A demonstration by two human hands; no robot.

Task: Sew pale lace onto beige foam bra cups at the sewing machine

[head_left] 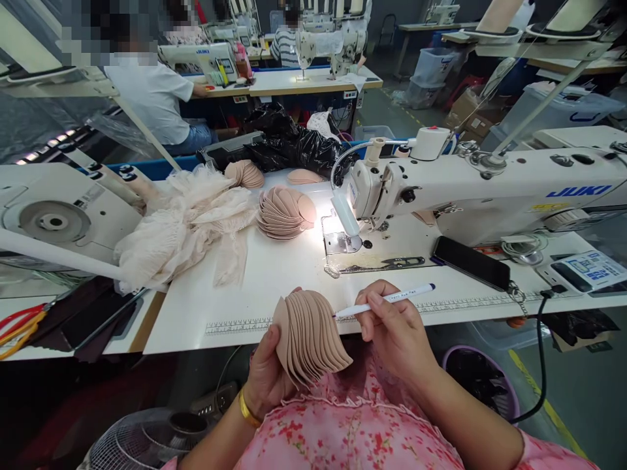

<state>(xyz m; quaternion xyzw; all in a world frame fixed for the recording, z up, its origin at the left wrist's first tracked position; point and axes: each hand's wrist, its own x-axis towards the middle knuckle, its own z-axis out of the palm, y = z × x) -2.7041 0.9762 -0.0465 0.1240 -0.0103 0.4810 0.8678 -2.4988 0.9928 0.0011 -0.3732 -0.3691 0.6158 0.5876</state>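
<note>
My left hand (268, 375) is closed around a fanned stack of beige fabric pads (313, 336), held up at the table's front edge. The pads are thin and rounded, and they overlap like scales. In my right hand (394, 326) is a white marker pen (401, 295), pinched between thumb and fingers. Its tip points left and sits close to the right edge of the stack; whether it touches cannot be made out. Farther back, a second fan of pads (284, 214) lies on the table by the sewing machine's needle area.
A white sewing machine (465, 183) stands at right, with a phone (471, 262) and thread snips (404, 262) before it. Sheer cream fabric (186, 225) is heaped at left. Black plastic bags (298, 147) lie behind. A person (151, 98) sits at another machine.
</note>
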